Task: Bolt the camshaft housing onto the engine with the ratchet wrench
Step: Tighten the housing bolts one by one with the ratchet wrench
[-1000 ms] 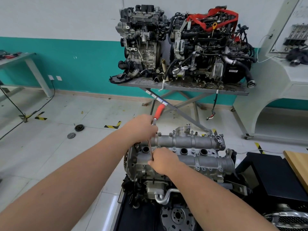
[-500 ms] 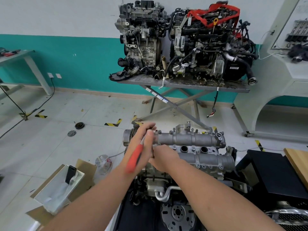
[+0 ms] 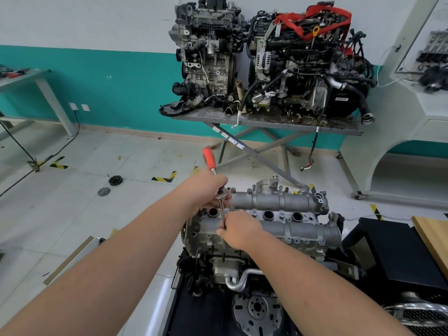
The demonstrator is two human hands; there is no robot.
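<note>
Atop grey cast-aluminium camshaft housing point(image 3: 278, 202): left hand point(image 3: 206, 190) grips red-handled steel ratchet wrench point(image 3: 210, 161), right hand point(image 3: 238, 230) pinches extension; tilt risks socket slipping.

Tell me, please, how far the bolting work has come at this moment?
Done: the camshaft housing sits on the engine, with bolt heads along its edges. In hand: the left hand holds the ratchet wrench; the right hand steadies its extension. Left: how many bolts remain loose cannot be told.

White-over-teal wall point(image 3: 109, 76), pale tiled floor point(image 3: 101, 166), grey scissor-leg table point(image 3: 266, 122) holding two engines point(image 3: 266, 57).
</note>
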